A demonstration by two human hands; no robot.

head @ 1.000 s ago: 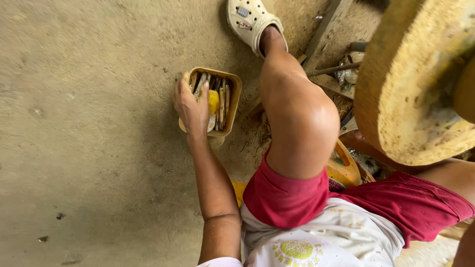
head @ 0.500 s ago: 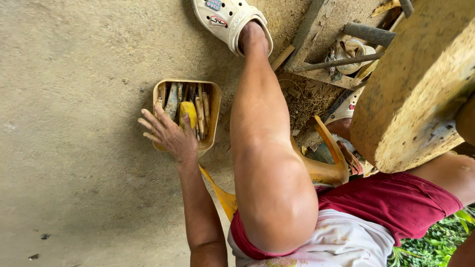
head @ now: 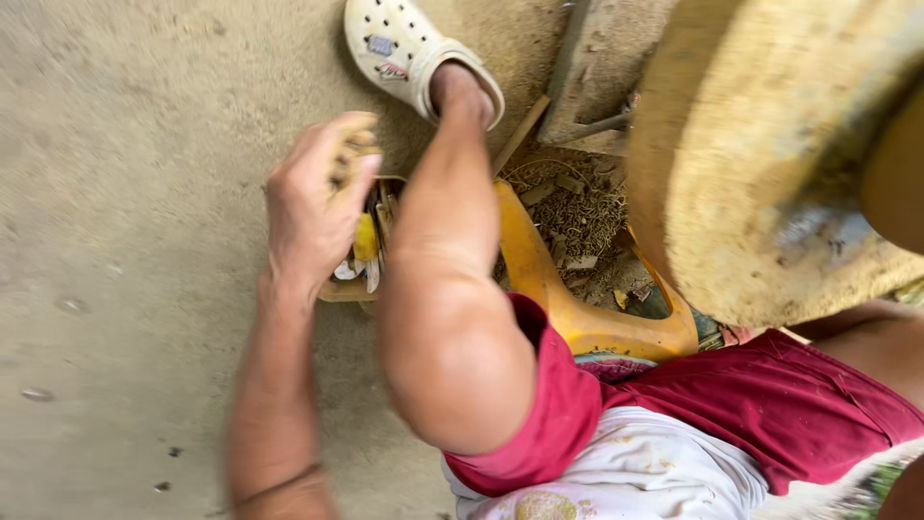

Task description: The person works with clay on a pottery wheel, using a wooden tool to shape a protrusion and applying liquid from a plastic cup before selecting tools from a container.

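Dusty concrete floor (head: 125,193) underfoot. Left hand (head: 313,207) is lifting above the tray (head: 339,289), fingers curling round something small and tan, possibly a tool; blur hides it. Tray is sitting beside the left knee (head: 452,356), within reach. Right hand unseen.

Tool box (head: 348,289) mostly behind left hand (head: 313,207)

Soft, even daylight leaves only faint shadows and no glare, while motion blur smears the left hand (head: 318,207), the floor (head: 125,241) and the large round block (head: 770,164) at right.
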